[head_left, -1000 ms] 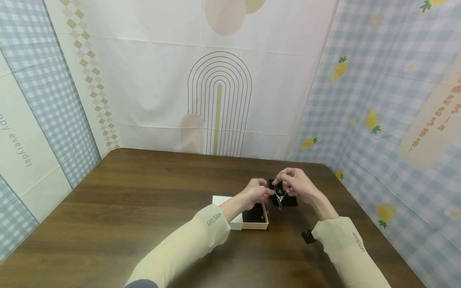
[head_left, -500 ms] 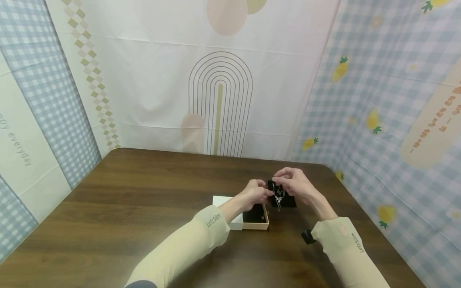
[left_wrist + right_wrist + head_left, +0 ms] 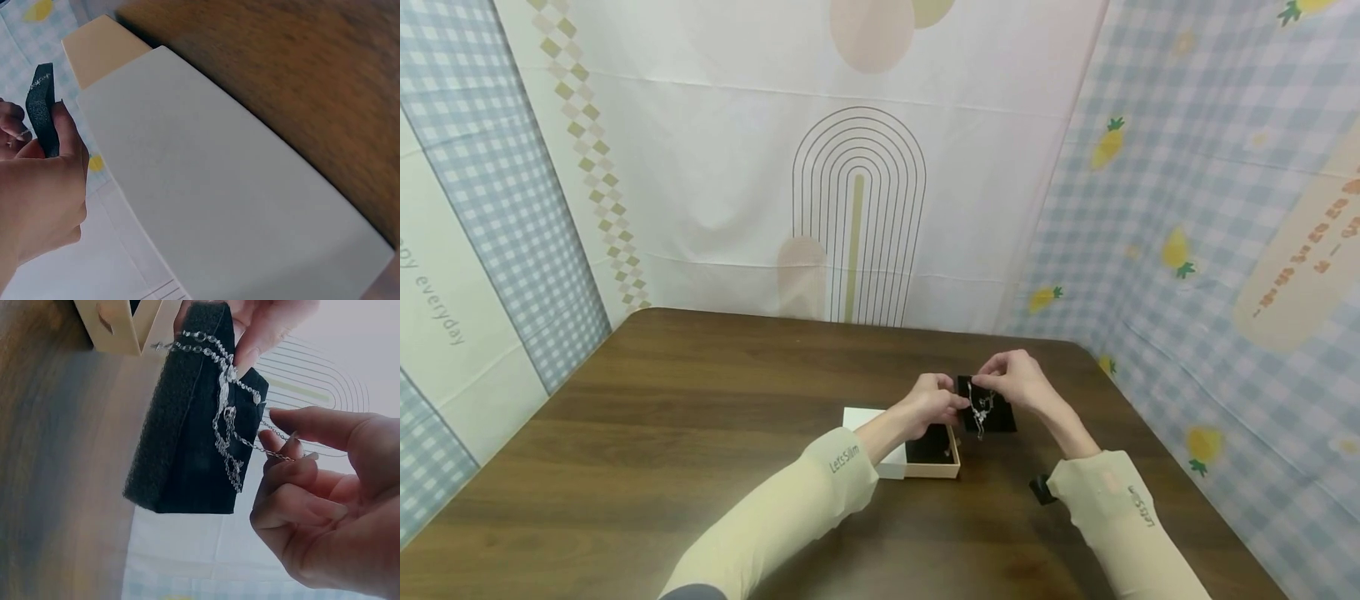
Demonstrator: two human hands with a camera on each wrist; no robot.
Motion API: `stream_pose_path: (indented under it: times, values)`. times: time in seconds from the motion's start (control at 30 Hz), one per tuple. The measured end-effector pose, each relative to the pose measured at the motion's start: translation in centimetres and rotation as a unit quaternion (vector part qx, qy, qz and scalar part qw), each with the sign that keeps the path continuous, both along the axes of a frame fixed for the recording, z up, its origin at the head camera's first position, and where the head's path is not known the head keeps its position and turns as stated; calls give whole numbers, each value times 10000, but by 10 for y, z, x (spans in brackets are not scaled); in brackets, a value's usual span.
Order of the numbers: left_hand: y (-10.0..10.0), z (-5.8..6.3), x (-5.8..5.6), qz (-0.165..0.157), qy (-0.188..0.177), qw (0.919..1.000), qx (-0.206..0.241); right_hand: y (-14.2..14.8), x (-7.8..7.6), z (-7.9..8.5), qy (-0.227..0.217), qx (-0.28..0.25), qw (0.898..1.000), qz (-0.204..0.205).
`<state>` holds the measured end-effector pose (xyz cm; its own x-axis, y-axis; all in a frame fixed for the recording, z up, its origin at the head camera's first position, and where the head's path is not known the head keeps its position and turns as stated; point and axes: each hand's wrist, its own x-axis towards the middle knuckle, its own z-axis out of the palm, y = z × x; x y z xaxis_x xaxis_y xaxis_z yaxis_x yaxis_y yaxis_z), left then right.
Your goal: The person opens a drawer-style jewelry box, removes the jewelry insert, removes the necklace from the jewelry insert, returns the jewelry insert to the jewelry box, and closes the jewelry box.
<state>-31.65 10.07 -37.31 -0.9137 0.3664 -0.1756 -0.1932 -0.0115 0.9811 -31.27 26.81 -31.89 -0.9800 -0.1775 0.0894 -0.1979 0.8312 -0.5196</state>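
My left hand (image 3: pixel 931 403) grips the left edge of a black foam jewelry pad (image 3: pixel 1002 419), which stands tilted beside an open box. In the left wrist view the left hand (image 3: pixel 47 194) pinches the pad (image 3: pixel 42 109) between thumb and fingers. A silver chain necklace (image 3: pixel 223 394) with small ornaments lies across the pad's face (image 3: pixel 200 469), held under the left thumb. Thin strands run off the pad's edge to my right hand (image 3: pixel 337 506), whose curled fingers hold them. In the head view the right hand (image 3: pixel 1017 383) is over the pad's upper edge.
Left of the pad lies a box: a white sleeve (image 3: pixel 859 416) with a cream drawer (image 3: pixel 932 471) pulled partly out, black lining inside. A brown wooden table (image 3: pixel 737 375) carries it. Patterned cloth (image 3: pixel 737 167) hangs behind. A black wrist device (image 3: pixel 1041 490) sits at the right sleeve.
The right hand dips slightly left, then shifts a little right with the chain strands, uncovering more of the pad. The left hand stays nearly still, holding the pad.
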Motion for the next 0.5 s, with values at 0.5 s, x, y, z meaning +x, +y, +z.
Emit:
stream_pose_path:
  times: [0.5]
  values:
    - [2, -4, 3, -87, 39, 9998, -158, 2, -6, -5, 653, -226, 9975, -115]
